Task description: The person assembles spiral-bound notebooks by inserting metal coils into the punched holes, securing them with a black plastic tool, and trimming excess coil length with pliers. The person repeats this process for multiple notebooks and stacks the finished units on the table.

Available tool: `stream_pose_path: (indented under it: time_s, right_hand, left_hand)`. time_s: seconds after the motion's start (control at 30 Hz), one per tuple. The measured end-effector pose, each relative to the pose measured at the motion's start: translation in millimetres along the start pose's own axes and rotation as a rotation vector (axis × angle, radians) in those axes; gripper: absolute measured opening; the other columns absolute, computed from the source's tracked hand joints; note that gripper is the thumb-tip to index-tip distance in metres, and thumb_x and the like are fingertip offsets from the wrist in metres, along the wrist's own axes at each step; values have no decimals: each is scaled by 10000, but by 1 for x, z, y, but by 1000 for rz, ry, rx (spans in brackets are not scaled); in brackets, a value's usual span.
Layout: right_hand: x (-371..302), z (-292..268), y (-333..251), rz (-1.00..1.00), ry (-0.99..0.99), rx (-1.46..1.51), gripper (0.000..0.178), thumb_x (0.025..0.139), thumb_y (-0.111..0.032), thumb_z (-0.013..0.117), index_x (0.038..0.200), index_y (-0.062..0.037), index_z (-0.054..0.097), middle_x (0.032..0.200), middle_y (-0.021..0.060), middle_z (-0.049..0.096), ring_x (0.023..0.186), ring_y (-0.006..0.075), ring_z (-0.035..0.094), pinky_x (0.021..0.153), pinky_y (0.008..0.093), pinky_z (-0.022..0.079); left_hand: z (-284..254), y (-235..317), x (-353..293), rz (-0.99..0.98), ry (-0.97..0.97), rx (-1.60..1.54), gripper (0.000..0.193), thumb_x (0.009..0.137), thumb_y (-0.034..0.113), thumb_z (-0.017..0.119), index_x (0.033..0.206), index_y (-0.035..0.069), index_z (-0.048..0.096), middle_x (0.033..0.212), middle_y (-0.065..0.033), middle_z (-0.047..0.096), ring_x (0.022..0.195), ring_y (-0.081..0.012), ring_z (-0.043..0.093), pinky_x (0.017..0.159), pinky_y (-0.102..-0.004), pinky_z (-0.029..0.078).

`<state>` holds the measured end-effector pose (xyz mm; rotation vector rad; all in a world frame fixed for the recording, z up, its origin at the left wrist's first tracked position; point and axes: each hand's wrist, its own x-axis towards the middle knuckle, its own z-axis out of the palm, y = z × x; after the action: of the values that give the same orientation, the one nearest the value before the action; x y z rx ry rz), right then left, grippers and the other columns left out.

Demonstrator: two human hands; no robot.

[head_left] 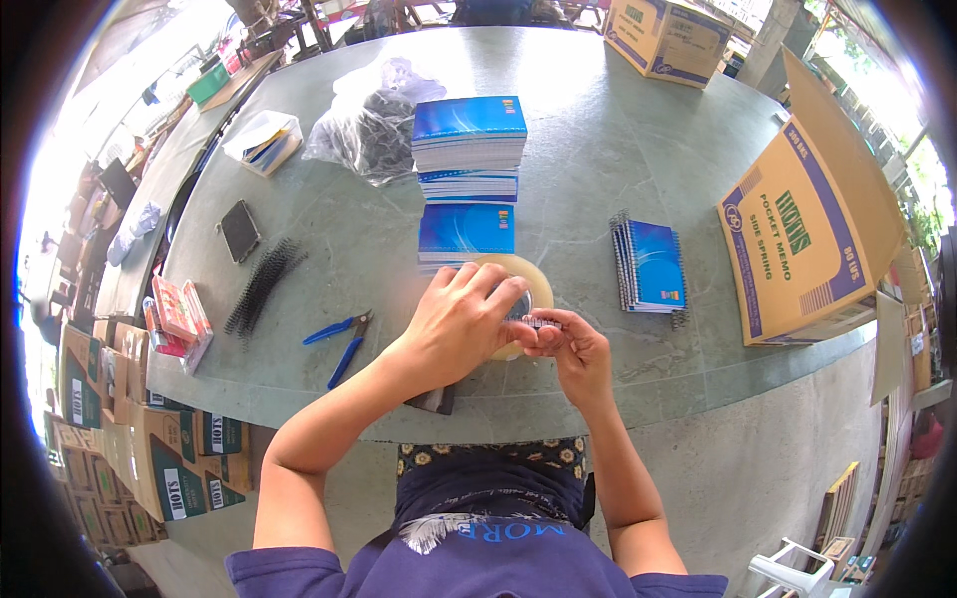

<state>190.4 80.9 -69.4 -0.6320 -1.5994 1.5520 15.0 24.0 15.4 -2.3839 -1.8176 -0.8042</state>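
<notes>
Near the middle of the table my hands work close together over a round, cream-coloured thing (539, 283). The left hand (461, 311) is closed over a small notebook (518, 302), mostly hidden by the fingers. Its coil-bound edge shows between the two hands. My right hand (580, 357) pinches that edge, thumb and fingers together. Just beyond the hands, a tall stack of blue-covered notebooks (467, 231) rises. To the right lies a smaller pile of notebooks with black spiral coils (653, 267).
Blue-handled pliers (347, 344), loose black coils (267, 284) and a phone (239, 231) lie on the left. Farther back are a plastic bag of dark coils (374, 125) and a plastic tub (264, 142). An open carton (797, 219) stands at the right edge, another carton (666, 42) behind.
</notes>
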Motion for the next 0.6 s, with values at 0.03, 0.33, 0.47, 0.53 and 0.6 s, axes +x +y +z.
stream_pose_path:
  time_s: [0.03, 0.33, 0.47, 0.53, 0.6]
  right_hand:
    - [0, 4, -5, 13, 23, 55, 239, 920, -5, 511, 1156, -3, 555, 903, 91, 655, 794, 144, 663, 684, 248, 550]
    - [-1, 2, 0, 104, 104, 53, 124, 897, -34, 574, 979, 58, 587, 820, 89, 658, 749, 130, 657, 644, 230, 549]
    - [0, 3, -2, 60, 137, 63, 89, 890, -24, 579, 940, 46, 601, 793, 67, 657, 702, 94, 632, 622, 220, 537]
    - [-1, 1, 0, 54, 148, 14, 84, 886, -25, 584, 937, 39, 605, 776, 49, 652, 686, 77, 617, 620, 218, 531]
    - [-2, 1, 0, 43, 156, -47, 82, 881, -25, 588, 934, 35, 607, 762, 35, 648, 676, 64, 605, 618, 214, 521]
  left_hand:
    - [1, -3, -3, 0, -47, 8, 262, 774, 254, 676, 909, 53, 577, 966, -101, 586, 924, -279, 572, 810, -383, 429]
    - [9, -5, 2, -25, -55, -149, 316, 807, 239, 656, 1055, 52, 597, 972, -137, 615, 941, -318, 584, 824, -417, 455]
    - [19, 8, 10, 63, -11, -250, 249, 808, 163, 635, 1005, 12, 612, 917, -146, 622, 929, -331, 582, 842, -417, 456]
    - [28, 9, 12, 85, -55, -275, 235, 780, 126, 639, 967, -14, 617, 891, -154, 627, 911, -323, 581, 820, -400, 469]
    - [30, 7, 14, 70, -126, -313, 228, 764, 114, 649, 945, -19, 613, 886, -153, 625, 901, -316, 577, 799, -390, 477]
